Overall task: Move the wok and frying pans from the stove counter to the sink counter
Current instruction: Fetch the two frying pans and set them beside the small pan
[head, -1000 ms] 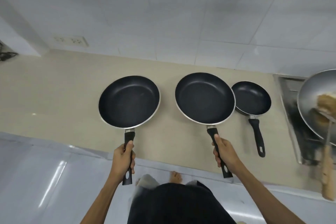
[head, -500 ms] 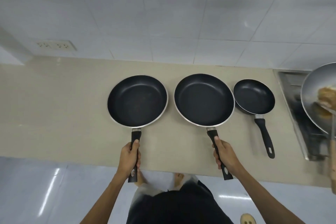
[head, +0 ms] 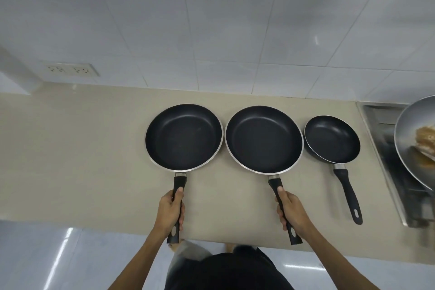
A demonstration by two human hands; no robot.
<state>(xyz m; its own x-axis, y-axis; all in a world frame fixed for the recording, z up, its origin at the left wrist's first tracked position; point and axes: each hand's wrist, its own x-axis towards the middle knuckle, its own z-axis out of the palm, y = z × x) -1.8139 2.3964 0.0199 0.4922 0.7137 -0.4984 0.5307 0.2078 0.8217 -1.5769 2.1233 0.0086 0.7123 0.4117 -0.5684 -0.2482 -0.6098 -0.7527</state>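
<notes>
Two round nonstick pans; hands gripping.

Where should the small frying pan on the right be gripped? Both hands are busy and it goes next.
Take the small frying pan by its black handle, around the middle. The handle points toward the counter's near edge, angled slightly right, and lies free of the neighbouring large pan, so a hand can probably come in from the person's side and close over it from above.
</notes>
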